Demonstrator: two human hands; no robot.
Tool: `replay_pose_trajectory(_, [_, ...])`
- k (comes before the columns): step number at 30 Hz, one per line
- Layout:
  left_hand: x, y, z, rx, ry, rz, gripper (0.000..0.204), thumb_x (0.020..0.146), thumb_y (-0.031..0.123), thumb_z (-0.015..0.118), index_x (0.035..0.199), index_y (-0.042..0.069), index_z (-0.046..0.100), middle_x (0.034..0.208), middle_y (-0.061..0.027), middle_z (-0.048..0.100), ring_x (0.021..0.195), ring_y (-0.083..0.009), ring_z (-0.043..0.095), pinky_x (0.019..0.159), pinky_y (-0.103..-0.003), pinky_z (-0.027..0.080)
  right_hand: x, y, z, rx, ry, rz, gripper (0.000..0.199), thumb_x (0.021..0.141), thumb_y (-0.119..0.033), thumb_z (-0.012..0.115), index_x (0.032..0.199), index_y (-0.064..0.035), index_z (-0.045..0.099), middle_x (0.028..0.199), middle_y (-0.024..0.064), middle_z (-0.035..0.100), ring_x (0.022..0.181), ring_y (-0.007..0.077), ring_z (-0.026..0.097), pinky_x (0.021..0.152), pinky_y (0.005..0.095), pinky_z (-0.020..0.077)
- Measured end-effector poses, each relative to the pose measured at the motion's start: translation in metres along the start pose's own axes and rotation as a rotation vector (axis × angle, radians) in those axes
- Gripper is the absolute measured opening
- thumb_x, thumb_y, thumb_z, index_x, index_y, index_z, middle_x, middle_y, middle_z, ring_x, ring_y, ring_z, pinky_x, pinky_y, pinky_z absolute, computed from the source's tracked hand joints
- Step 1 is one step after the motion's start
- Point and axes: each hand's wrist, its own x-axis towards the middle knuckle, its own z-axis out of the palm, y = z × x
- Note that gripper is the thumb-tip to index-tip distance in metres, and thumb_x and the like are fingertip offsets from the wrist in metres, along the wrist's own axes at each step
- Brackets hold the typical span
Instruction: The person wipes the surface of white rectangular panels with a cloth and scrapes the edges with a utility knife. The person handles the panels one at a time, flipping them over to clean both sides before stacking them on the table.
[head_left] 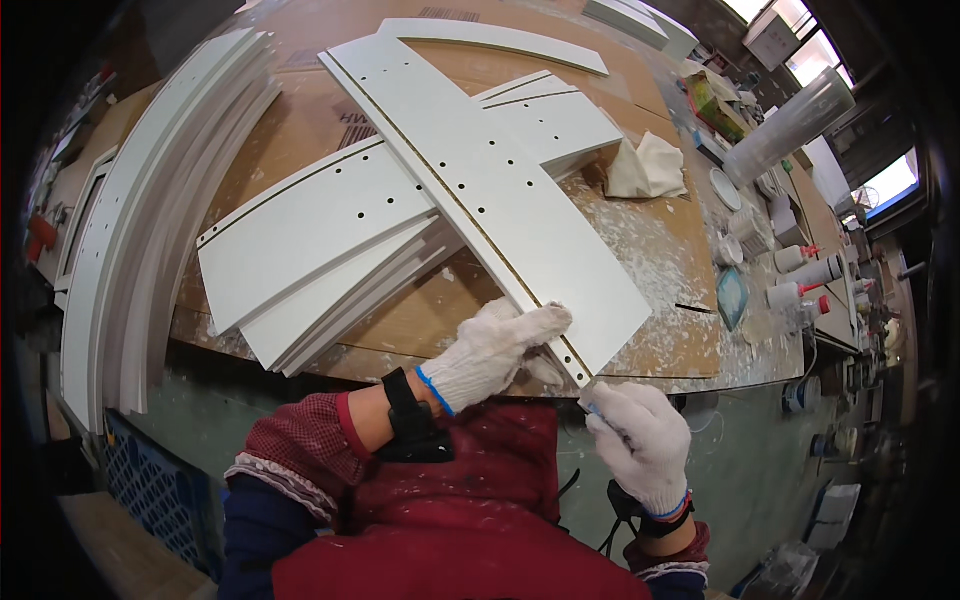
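Observation:
A long white panel (540, 215), drilled with small dark holes and with a dark groove along its left edge, lies slantwise across a pile of similar white panels (300, 225). My left hand (490, 350), in a white knit glove, grips its near end, thumb on top and fingers folded beneath the edge. By the panel's near corner is my right hand (645, 440), also gloved. Its fingers are closed round something small and thin whose kind does not show; a pale bit sticks out at the fingertips, close to the corner.
Brown cardboard (690, 240) covers the paint-spattered table. More white panels (165, 200) stand stacked at left, and a curved white strip (500, 42) lies at the back. To the right are a crumpled cloth (645, 168), a clear plastic roll (790, 125) and red-capped bottles (790, 294).

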Motion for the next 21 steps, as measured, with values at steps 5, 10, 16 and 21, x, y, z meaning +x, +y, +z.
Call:
replay_pose_trajectory(5, [0.002, -0.002, -0.003, 0.018, -0.006, -0.005, 0.020, 0.090, 0.011, 0.061, 0.105, -0.001, 0.062, 0.097, -0.0115, 0.066, 0.084, -0.0197, 0.066, 0.070, -0.030, 0.055, 0.007, -0.007, -0.001, -0.025, 0.021, -0.010, 0.033, 0.074, -0.002, 0.072, 0.106, -0.0034, 0.066, 0.084, 0.0086, 0.063, 0.077, 0.0267, 0.061, 0.067, 0.0350, 0.0497])
replay_pose_trajectory(10, [0.003, -0.017, -0.011, 0.243, -0.046, 0.268, 0.027, 0.085, -0.002, 0.061, 0.111, 0.005, 0.065, 0.097, -0.0150, 0.065, 0.088, -0.0261, 0.066, 0.071, -0.031, 0.055, 0.007, 0.000, -0.003, -0.023, -0.134, 0.048, 0.035, 0.073, -0.002, 0.072, 0.107, -0.0030, 0.066, 0.084, 0.0095, 0.063, 0.078, 0.0268, 0.062, 0.067, 0.0347, 0.0503])
replay_pose_trajectory(16, [0.007, -0.006, -0.003, -0.078, 0.027, -0.034, 0.017, 0.091, 0.013, 0.062, 0.102, 0.001, 0.064, 0.091, -0.0086, 0.064, 0.078, -0.0148, 0.062, 0.062, -0.026, 0.051, 0.005, 0.004, 0.006, 0.013, -0.004, -0.041, 0.035, 0.072, -0.002, 0.073, 0.106, -0.0024, 0.066, 0.087, 0.0100, 0.065, 0.078, 0.0263, 0.063, 0.067, 0.0342, 0.0510])
replay_pose_trajectory(21, [0.001, 0.001, 0.000, 0.044, 0.037, 0.007, 0.029, 0.090, 0.025, 0.065, 0.101, -0.001, 0.061, 0.086, -0.0042, 0.062, 0.069, -0.0069, 0.056, 0.053, -0.020, 0.044, 0.005, 0.002, -0.003, 0.018, -0.007, 0.007, 0.035, 0.072, -0.002, 0.072, 0.106, -0.0019, 0.066, 0.086, 0.0096, 0.065, 0.078, 0.0265, 0.062, 0.067, 0.0346, 0.0505])
